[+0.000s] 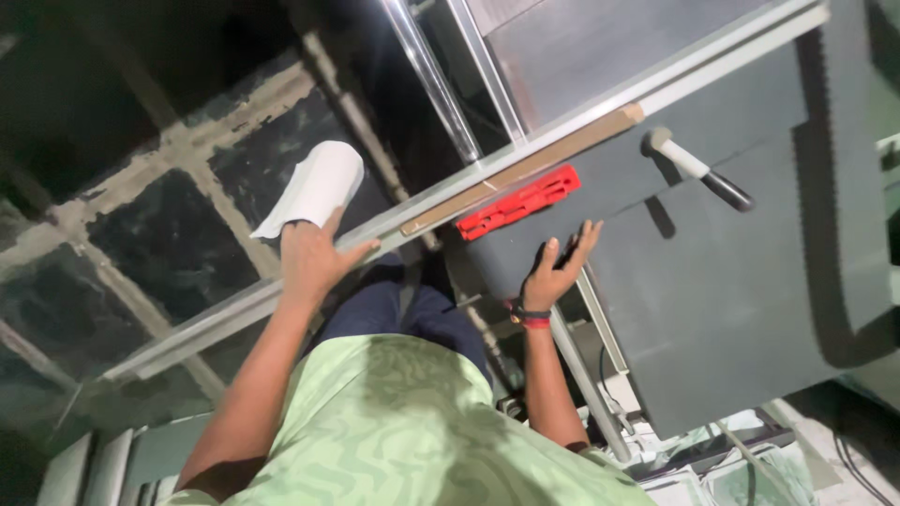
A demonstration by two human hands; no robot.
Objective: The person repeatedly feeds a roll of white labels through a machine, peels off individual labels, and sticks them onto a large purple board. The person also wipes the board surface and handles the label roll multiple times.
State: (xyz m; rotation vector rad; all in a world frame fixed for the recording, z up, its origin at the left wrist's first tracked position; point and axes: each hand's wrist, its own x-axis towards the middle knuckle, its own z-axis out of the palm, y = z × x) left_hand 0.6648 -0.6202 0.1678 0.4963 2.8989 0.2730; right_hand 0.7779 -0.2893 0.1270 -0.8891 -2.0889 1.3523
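Nearest the camera is the person's green patterned shirt [412, 431], with dark blue trousers [394, 305] showing beyond it. Both bare forearms reach forward from here, well apart from each other.

The left hand [314, 258] is stretched out over a long pale metal rail [244, 309] that runs slantwise across the view. Its thumb spreads to the right along the rail's edge; the fingers are hidden behind a folded white sheet [314, 187], and they seem to have hold of its lower end, though the grip itself cannot be made out. The sheet sticks up past the rail, over the dark tiled floor [169, 234], where there is free room to the left and beyond.

The right hand [555, 272], with a red and dark band [531, 319] at the wrist, is held open with fingers spread and slightly curled, holding nothing. The fingertips are at the near edge of a grey padded table [712, 281]; whether they touch it cannot be told. The grey surface beyond the hand is bare for some way.

Just beyond that hand, a red plastic tool [518, 202] lies on the table against a strip of brown tape [525, 169] along the rail. Farther right lies a mallet [698, 169] with a white head and black handle, well apart from both hands.
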